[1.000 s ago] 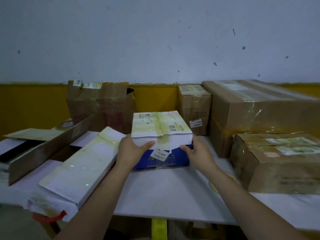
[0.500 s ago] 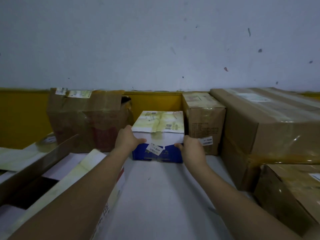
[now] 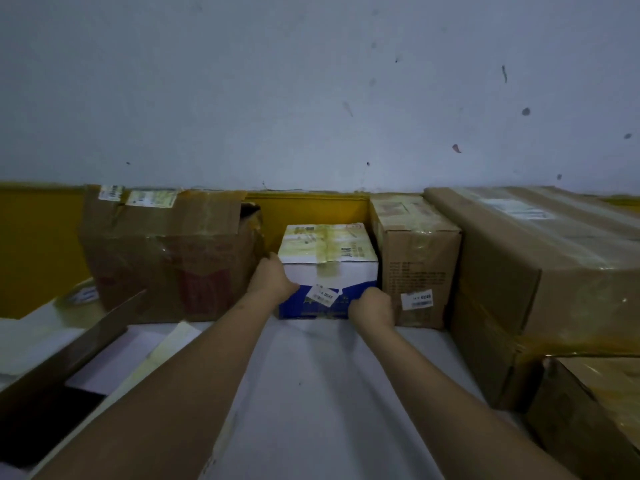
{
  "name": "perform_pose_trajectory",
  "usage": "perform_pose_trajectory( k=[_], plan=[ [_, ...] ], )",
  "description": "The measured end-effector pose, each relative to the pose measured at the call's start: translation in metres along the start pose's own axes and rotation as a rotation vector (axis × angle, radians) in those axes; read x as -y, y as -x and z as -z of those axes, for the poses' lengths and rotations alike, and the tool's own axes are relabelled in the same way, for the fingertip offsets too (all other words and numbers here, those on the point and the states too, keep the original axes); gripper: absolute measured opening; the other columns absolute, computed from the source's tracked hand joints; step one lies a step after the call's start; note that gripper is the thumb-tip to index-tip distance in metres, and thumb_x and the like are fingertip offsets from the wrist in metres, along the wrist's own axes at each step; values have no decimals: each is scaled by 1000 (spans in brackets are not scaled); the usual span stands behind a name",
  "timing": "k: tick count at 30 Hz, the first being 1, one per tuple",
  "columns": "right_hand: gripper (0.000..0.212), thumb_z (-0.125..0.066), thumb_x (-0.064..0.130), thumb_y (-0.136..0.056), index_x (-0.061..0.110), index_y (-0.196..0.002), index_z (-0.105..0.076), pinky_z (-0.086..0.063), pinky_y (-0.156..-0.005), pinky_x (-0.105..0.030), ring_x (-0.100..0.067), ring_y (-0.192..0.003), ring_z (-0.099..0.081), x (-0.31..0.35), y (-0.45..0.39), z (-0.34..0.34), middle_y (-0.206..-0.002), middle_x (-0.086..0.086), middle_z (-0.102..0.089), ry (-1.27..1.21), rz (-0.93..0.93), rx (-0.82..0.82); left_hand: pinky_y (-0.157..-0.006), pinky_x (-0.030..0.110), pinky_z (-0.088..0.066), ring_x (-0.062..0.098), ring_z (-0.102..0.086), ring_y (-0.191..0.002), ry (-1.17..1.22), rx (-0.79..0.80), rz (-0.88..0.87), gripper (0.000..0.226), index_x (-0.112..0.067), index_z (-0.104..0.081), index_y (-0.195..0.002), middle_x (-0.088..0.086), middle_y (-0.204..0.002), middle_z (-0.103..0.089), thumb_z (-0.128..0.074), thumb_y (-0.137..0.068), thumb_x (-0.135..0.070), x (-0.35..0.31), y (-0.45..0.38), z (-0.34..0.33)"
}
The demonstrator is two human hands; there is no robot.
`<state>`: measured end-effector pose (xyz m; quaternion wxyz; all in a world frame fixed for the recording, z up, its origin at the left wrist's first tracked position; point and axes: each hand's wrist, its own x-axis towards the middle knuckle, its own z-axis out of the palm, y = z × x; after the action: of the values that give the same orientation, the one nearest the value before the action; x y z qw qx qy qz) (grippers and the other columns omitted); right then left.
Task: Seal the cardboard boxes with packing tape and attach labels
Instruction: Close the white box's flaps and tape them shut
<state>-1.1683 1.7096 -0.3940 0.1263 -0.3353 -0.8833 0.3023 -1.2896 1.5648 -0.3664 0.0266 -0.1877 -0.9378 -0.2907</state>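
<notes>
Both hands have pushed the white-blue box (image 3: 327,268) back to the wall btwn two brown boxes; left hand (image 3: 272,284) & right hand (image 3: 372,306) grips still grasping its front corners. Sealed, labelled: done w/ this one, prob.

A packing or storage room: taped cardboard boxes (image 3: 540,271) with stuck-on labels (image 3: 416,299) crowd a white table (image 3: 322,393) against a scuffed wall (image 3: 311,98), tape roll (image 3: 81,299) nearby.
</notes>
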Motion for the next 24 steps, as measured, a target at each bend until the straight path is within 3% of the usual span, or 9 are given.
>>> perform_pose_trajectory(
  k=[3, 7, 9, 11, 14, 18, 21, 24],
  plan=[
    [20, -50, 15, -99, 2, -84, -55, -39, -59, -25, -29, -95, -61, 12, 22, -3, -112, -18, -65, -140, 28, 21, -98, 39, -47, 34, -49, -128, -46, 40, -87, 77, -4, -32, -149, 17, -146, -38, -74, -89, -28, -9, 19, 35],
    [36, -48, 35, -101, 4, -101, -66, -49, -70, -32, -27, -92, -62, 57, 67, -7, -100, -12, -68, -147, 297, 86, -90, 29, -45, 25, -56, -122, -130, 54, -281, 51, -10, -56, -137, 9, -138, -56, -68, -94, -34, -7, 64, 114],
    [39, -49, 43, -100, 13, -118, -66, -49, -86, -33, -24, -105, -62, 81, 98, -6, -114, -6, -68, -143, 482, 118, -86, 25, -43, 20, -59, -113, -241, 40, -292, 44, -15, -64, -130, 6, -131, -63, -65, -95, -40, 9, 90, 155],
    [40, -52, 43, -100, 22, -133, -59, -49, -94, -30, -12, -112, -59, 100, 133, -6, -128, 5, -63, -176, 745, 185, -85, 28, -45, 17, -58, -107, -364, 59, -234, 46, -18, -64, -129, 3, -129, -64, -63, -93, -48, 31, 119, 190],
    [33, -53, 42, -100, 33, -131, -59, -45, -100, -25, 0, -115, -52, 120, 178, -14, -130, 15, -59, -87, 1179, 275, -90, 36, -51, 23, -58, -113, -483, 174, -26, 69, -16, -52, -140, 5, -138, -56, -60, -90, -63, 69, 159, 221],
    [63, -56, 61, -91, 37, -147, -42, -21, -109, -16, 3, -131, -37, 130, 207, -37, -149, 15, -45, 139, 1385, 494, -70, 30, -55, 26, -59, -108, -454, 348, 222, 88, -18, -36, -152, 7, -149, -43, -60, -85, -70, 111, 198, 235],
    [66, -57, 69, -85, 38, -142, -46, -26, -109, -26, -4, -123, -39, 124, 212, -51, -138, 14, -49, 301, 1421, 528, -62, 29, -57, 26, -65, -102, -471, 471, 326, 63, -12, -50, -140, 11, -131, -57, -61, -94, -53, 121, 217, 233],
    [59, -64, 70, -80, 37, -127, -54, -34, -97, -25, -3, -109, -37, 124, 210, -38, -120, 16, -50, 269, 1383, 483, -51, 27, -51, 23, -64, -82, -499, 409, 226, 23, -9, -61, -109, 10, -97, -62, -54, -99, -29, 119, 218, 223]
  ],
)
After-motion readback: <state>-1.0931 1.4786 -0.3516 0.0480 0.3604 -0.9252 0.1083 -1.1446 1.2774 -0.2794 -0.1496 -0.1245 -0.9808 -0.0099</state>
